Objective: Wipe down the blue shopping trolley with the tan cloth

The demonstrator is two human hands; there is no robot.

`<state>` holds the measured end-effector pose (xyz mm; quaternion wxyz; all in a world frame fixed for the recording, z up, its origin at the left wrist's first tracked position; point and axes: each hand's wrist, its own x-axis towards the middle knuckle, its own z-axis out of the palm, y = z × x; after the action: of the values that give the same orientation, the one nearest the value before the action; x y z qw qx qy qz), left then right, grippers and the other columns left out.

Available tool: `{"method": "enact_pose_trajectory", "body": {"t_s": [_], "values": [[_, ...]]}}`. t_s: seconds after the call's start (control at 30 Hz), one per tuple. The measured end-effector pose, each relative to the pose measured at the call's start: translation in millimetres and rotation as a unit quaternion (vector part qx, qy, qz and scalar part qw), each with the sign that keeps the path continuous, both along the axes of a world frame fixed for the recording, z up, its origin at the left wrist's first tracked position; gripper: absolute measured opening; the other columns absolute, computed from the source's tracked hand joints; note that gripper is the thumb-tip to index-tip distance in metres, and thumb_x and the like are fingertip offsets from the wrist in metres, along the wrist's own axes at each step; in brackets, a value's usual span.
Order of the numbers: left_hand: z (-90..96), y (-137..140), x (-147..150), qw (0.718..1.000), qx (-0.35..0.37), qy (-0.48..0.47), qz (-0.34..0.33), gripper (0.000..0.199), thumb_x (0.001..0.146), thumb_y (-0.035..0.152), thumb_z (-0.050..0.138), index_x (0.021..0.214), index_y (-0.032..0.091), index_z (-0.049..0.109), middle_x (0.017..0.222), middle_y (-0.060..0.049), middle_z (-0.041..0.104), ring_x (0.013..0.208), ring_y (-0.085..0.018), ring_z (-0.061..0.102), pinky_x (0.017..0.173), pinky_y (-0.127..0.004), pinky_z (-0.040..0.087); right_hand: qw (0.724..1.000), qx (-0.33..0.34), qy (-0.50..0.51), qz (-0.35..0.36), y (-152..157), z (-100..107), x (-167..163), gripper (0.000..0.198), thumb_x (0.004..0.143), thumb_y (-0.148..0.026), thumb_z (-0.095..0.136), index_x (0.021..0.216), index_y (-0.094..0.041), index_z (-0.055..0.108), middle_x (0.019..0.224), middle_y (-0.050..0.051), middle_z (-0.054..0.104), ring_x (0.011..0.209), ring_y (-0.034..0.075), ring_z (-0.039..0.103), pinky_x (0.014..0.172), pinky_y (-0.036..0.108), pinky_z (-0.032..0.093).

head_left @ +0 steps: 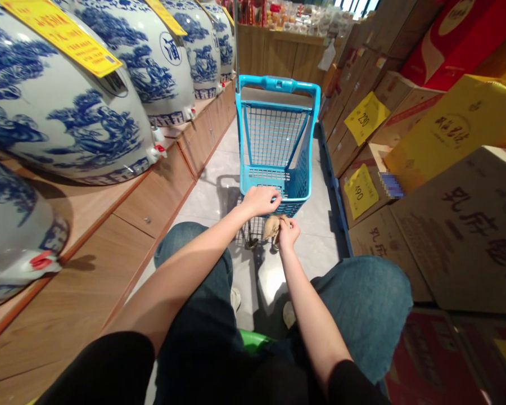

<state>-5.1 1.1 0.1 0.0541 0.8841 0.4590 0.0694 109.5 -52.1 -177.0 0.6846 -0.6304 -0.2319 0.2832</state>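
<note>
Beyond the left hand (262, 201), the blue cart (300, 175) blocks low passage, leaving room above; right of the right hand (289, 232), open floor (320, 242) reaches stacked cartons (405, 253).

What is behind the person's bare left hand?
Beyond the left hand shows the blue plastic shopping cart. The hand covers part of the cart's near rim, so that stretch cannot be seen.

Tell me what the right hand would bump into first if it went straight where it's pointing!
Probably the near side of the blue cart, just beyond the tan thing that the right hand holds. Depth is unclear, so I can't be sure.
</note>
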Motion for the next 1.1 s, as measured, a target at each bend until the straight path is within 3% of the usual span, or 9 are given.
{"method": "enact_pose_trajectory", "body": {"t_s": [0.13, 0.4, 0.67, 0.9, 1.1], "values": [[0.9, 0, -1, 1.000, -0.001, 0.003, 0.000, 0.039, 0.108, 0.039, 0.044, 0.108, 0.024, 0.080, 0.121, -0.004, 0.080, 0.114, -0.028, 0.074, 0.076, -0.035, 0.047, 0.999, -0.020, 0.037, 0.002, -1, -11, -6, 0.026, 0.064, -0.043, 0.071, 0.060, -0.022, 0.057, 0.059, -0.004, 0.058, 0.060, 0.014, 0.051, 0.062, 0.029, 0.044], [0.4, 0, -1, 1.000, -0.001, -0.003, -0.002, 0.041, 0.107, 0.039, 0.044, 0.104, 0.022, 0.080, 0.117, -0.006, 0.081, 0.111, -0.028, 0.074, 0.075, -0.036, 0.047, 0.999, 0.030, 0.039, 0.002, 8, 18, 0, 0.029, 0.067, -0.044, 0.077, 0.076, -0.018, 0.066, 0.076, -0.001, 0.069, 0.075, 0.016, 0.059, 0.076, 0.030, 0.051], [-0.1, 1, -1, 1.000, 0.002, 0.000, 0.000, 0.040, 0.107, 0.040, 0.044, 0.106, 0.024, 0.080, 0.120, -0.005, 0.080, 0.113, -0.027, 0.074, 0.077, -0.035, 0.048, 0.997, -0.010, 0.077, 0.008, 2, 0, -11, 0.028, 0.066, -0.041, 0.074, 0.060, -0.022, 0.054, 0.057, -0.005, 0.055, 0.060, 0.014, 0.049, 0.060, 0.028, 0.044], [-0.8, 1, -2, 1.000, 0.002, 0.002, -0.001, 0.040, 0.106, 0.040, 0.043, 0.104, 0.024, 0.080, 0.116, -0.005, 0.080, 0.109, -0.027, 0.074, 0.077, -0.035, 0.048, 0.997, 0.036, 0.064, 0.038, 6, 29, -8, 0.027, 0.065, -0.040, 0.078, 0.075, -0.019, 0.064, 0.070, -0.002, 0.065, 0.070, 0.015, 0.056, 0.070, 0.030, 0.050], [-1.0, 3, 2, 1.000, 0.010, -0.001, 0.001, 0.042, 0.107, 0.041, 0.041, 0.104, 0.023, 0.080, 0.118, -0.005, 0.081, 0.110, -0.028, 0.075, 0.074, -0.035, 0.047, 0.996, -0.006, 0.093, 0.012, 1, 12, -4, 0.027, 0.066, -0.043, 0.071, 0.065, -0.023, 0.053, 0.063, -0.005, 0.057, 0.062, 0.013, 0.050, 0.060, 0.028, 0.046]]}}
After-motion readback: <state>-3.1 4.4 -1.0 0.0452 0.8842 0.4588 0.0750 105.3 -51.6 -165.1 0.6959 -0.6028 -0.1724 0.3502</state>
